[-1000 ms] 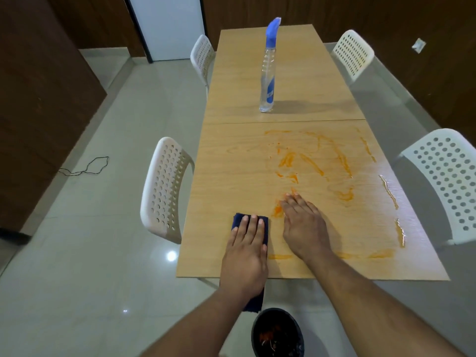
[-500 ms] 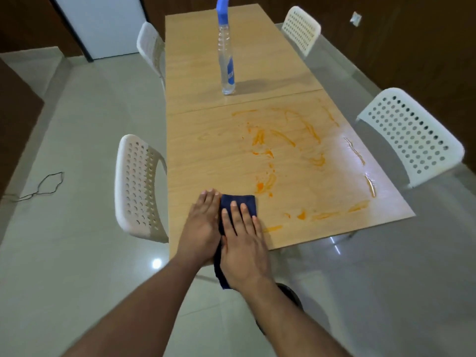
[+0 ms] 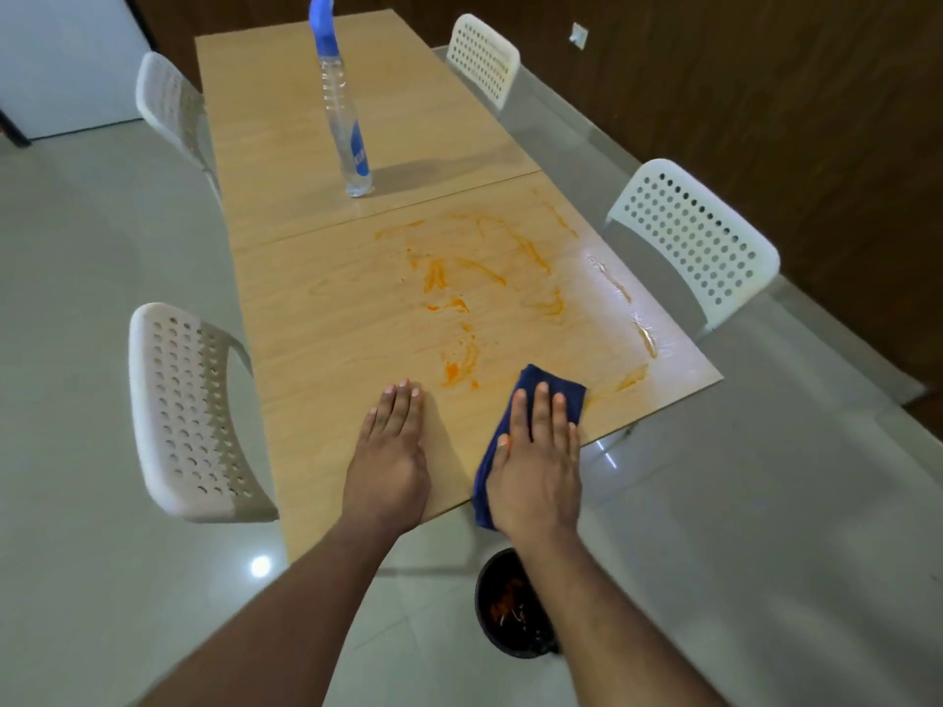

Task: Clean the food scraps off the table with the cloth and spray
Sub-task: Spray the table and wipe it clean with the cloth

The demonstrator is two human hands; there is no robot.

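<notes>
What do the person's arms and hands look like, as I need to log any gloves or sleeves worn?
Both forearms are bare: no sleeve shows up to the picture's edge. The left hand and right hand wear no gloves, and no ring, watch or bracelet is visible. Fingernails are short and unpainted.

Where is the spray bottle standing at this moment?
The spray bottle stands upright on the far table, just beyond the seam, left of centre, untouched by both hands.
</notes>
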